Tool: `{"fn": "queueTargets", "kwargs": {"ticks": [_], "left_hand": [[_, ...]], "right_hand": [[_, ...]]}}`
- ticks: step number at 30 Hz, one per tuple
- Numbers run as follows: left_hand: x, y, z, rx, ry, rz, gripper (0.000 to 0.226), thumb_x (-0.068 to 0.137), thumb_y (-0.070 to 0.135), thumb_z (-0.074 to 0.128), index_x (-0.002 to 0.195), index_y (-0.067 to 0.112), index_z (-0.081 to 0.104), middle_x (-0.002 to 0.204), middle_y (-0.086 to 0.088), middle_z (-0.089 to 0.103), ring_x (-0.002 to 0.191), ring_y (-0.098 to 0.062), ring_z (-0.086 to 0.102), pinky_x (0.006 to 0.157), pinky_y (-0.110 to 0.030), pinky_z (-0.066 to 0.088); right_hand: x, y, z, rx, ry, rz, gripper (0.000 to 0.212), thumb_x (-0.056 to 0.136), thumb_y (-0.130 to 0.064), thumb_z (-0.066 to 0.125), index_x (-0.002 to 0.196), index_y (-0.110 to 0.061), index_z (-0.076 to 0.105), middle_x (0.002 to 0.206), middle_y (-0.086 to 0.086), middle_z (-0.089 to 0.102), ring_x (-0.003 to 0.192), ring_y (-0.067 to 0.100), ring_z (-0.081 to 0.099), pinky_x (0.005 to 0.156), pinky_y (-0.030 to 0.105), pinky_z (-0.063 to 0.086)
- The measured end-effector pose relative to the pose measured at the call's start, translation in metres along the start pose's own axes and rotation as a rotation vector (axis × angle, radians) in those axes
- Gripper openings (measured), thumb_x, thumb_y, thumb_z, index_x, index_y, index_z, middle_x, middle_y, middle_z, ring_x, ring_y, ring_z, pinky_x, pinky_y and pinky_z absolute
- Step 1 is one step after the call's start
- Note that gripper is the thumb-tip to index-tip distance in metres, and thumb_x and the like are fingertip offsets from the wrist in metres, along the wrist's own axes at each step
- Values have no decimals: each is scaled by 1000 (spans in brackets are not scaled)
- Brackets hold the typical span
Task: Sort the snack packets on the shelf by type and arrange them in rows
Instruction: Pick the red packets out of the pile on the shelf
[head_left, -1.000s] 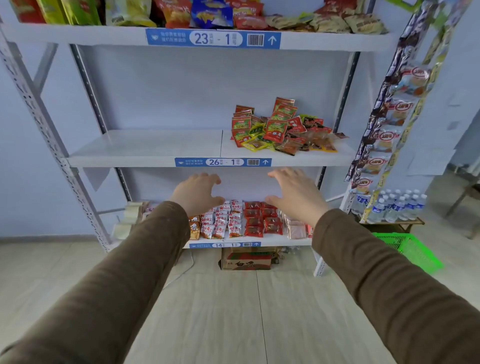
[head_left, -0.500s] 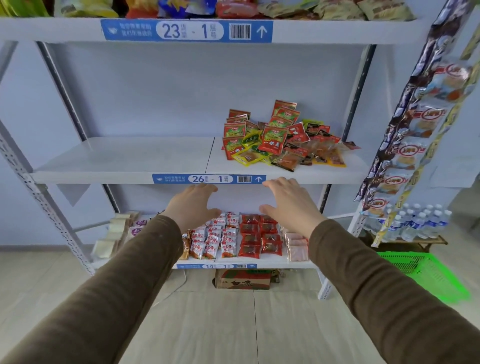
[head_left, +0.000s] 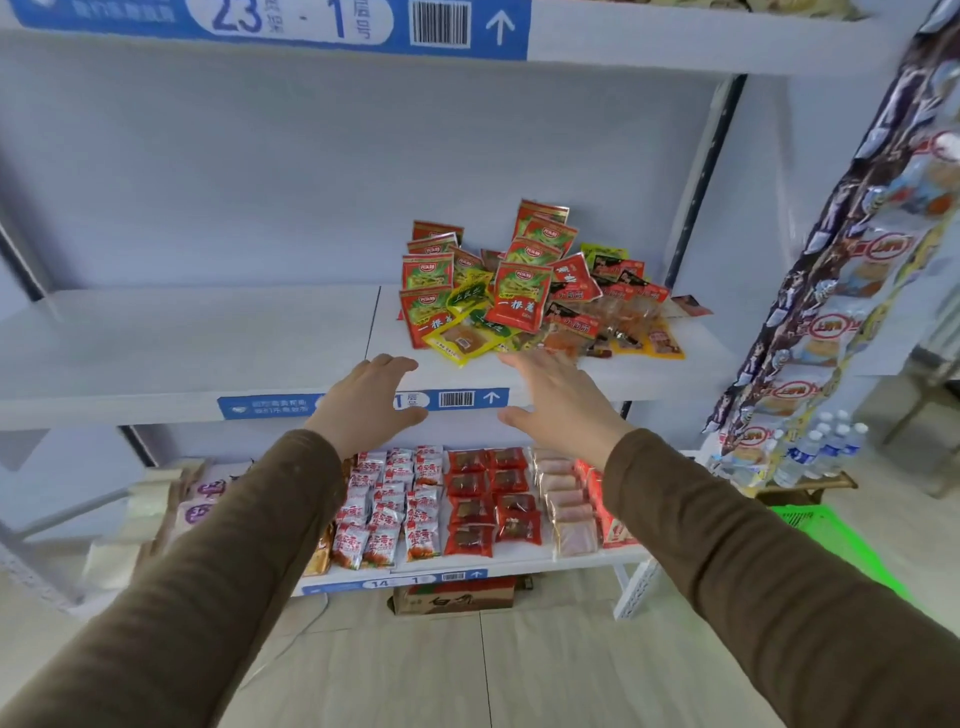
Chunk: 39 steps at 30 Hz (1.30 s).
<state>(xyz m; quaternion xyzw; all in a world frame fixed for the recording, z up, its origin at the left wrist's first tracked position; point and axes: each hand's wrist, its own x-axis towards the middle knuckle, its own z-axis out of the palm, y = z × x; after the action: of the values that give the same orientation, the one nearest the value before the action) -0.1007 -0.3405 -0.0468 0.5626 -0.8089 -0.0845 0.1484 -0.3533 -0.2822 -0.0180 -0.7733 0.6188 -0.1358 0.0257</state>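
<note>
We had both hands out at the front edge of the middle shelf (head_left: 156, 332), holding nothing. Our left hand (head_left: 366, 402) was spread with its fingers loosely bent, and our right hand (head_left: 558, 400) lay flat with straight fingers, its tips just short of the nearest packets. The heap of snack packets (head_left: 524, 291) sat unsorted just beyond our right hand: red-and-green ones, yellow ones and clear orange ones lying over each other. The board beyond our left hand was bare. We judged this the reach that opens the sorting. The next move called for picking out one type and laying it in a row on that bare stretch.
</note>
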Motion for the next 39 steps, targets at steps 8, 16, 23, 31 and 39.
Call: {"fn": "queueTargets", "kwargs": {"ticks": [8,16,23,31,39], "left_hand": [[87,-5,11,-30,21,-15,64,95,45,68,151,27,44,151,-3,50,135,-25,47,109,-42,40],[137,-23,19,-41,24,-75,68,95,50,66,154,27,41,156,1,45,140,-22,44,113,-40,37],[188,-64,7,-80,16,-100,67,94,48,67,153,26,42,153,-2,48,137,-25,47,112,-43,39],[255,-108,12,-186,6,-99,75,91,47,72,155,24,38,155,-4,46,140,-25,46,114,-46,41],[317,-123,39,-404,-5,-248,105,78,44,86,159,23,23,160,-10,37,142,-32,44,111,-55,44]], "right_hand": [[85,50,0,-25,-16,-43,63,100,-46,57,154,-19,38,156,3,39,144,26,32,115,44,34],[158,67,26,77,-2,-58,74,99,-50,59,158,-19,27,158,5,40,145,28,34,115,43,35],[230,57,41,113,16,-71,74,98,-50,59,158,-18,29,157,5,41,144,28,34,116,41,31],[306,60,46,43,20,17,84,94,-58,62,159,-18,27,161,8,37,149,32,29,120,47,30],[375,78,48,-36,-35,90,110,78,-75,67,159,-13,25,163,11,34,149,31,34,119,46,35]]}}
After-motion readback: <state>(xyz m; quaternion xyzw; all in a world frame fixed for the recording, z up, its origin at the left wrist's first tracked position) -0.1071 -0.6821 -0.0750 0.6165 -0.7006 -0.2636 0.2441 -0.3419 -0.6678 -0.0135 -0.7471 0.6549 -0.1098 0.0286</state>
